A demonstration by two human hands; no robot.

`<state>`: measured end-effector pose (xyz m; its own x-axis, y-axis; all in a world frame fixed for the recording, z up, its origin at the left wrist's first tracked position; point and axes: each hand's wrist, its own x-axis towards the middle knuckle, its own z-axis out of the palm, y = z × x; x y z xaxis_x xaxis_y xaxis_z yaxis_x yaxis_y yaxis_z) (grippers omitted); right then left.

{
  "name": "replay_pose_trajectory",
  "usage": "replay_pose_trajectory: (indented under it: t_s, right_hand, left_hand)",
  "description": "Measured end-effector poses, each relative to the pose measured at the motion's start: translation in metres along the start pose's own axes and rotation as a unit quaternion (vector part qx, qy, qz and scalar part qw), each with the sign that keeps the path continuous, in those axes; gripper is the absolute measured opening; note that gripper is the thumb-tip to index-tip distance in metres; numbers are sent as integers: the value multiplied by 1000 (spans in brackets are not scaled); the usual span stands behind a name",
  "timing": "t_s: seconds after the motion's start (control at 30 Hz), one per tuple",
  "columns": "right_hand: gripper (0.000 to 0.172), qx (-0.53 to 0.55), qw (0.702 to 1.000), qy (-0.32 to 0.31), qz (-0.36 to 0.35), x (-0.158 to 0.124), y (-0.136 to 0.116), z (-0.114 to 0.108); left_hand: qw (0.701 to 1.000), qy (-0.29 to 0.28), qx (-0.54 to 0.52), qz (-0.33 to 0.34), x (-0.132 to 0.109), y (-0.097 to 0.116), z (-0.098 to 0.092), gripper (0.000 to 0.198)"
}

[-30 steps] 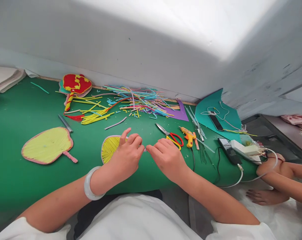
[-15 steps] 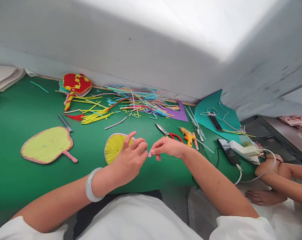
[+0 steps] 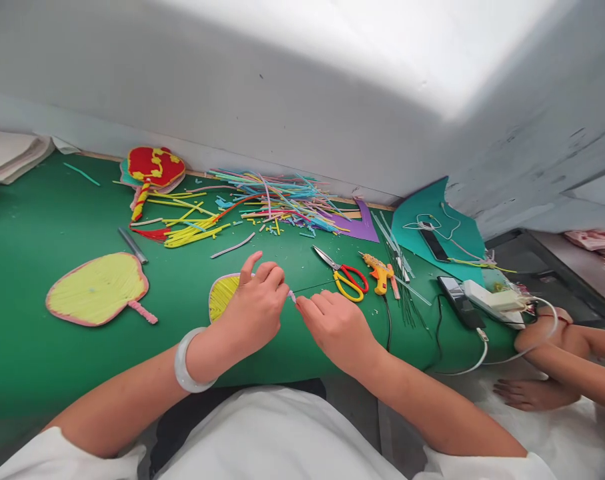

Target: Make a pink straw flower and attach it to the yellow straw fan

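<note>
Head view: left hand (image 3: 257, 301), right hand (image 3: 336, 327) angled inward, pinching lavender strip (image 3: 292, 296).

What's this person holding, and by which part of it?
A thin pale lilac strip: the left hand seems to grip its left end, the right hand its right end. The exact contact is hidden.
</note>
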<state>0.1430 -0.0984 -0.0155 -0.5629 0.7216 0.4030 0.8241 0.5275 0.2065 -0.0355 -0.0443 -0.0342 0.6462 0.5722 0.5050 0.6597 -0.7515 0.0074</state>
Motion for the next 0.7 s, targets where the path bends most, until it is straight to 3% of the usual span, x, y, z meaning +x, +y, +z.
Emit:
replay_pose_trajectory:
  t_s: [0.13,0.23,0.4,0.47,0.53,0.63,0.7]
  right_hand:
    - [19,-28,995,67,-65,8,8,-7]
    - [19,6,995,71,-74,11,12,-5]
    - [22,89,995,19,45,11,15,1]
    - [21,180,975,-42,121,14,20,0]
    - [19,302,919,-146,206,20,28,-2]
    - [18,457,778,-306,306,29,46,-5]
    - [19,510,708,-367,322,31,56,-3]
  left_hand:
    - [1000,-9,14,10,-1,2,-3,17]
    - [1000,-8,18,20,-3,2,-5,18]
    - [999,15,11,39,-4,2,-5,26]
    - [998,20,9,54,-5,2,-4,27]
    - [997,21,6,75,-6,2,-2,27]
    - [995,29,0,98,-9,3,1,26]
    - [994,36,-5,103,-11,4,2,27]
